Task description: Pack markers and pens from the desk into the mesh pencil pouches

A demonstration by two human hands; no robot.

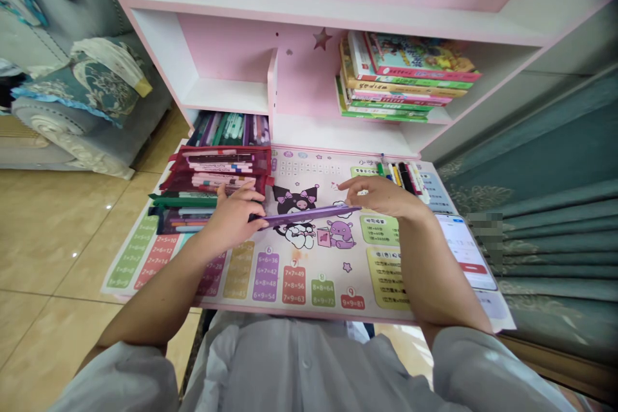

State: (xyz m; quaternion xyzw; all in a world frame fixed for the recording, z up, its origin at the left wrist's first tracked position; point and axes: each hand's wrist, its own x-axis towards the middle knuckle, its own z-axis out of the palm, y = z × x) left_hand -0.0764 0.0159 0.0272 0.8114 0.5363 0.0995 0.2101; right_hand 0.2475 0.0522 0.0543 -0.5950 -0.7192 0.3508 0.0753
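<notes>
A long, thin purple thing [309, 214], looking like a flat zip pouch seen edge-on, spans the space between my hands over the desk mat. My left hand [236, 211] grips its left end between thumb and fingers, next to a red mesh pouch [263, 158] of markers. At the other end, the bent fingers of my right hand [381, 196] meet the purple edge; their exact grip is partly hidden. Below the red pouch lie a green-edged pouch [181, 199] and a dark pouch [168, 222] with pens. Behind it is another pouch [226, 129] of green and purple pens.
Several loose markers [405, 177] lie at the back right of the printed desk mat [333, 283]. A phone [466, 254] rests by the right edge. Stacked books [396, 93] fill part of the pink shelf [232, 93]. A curtain [545, 219] hangs at right.
</notes>
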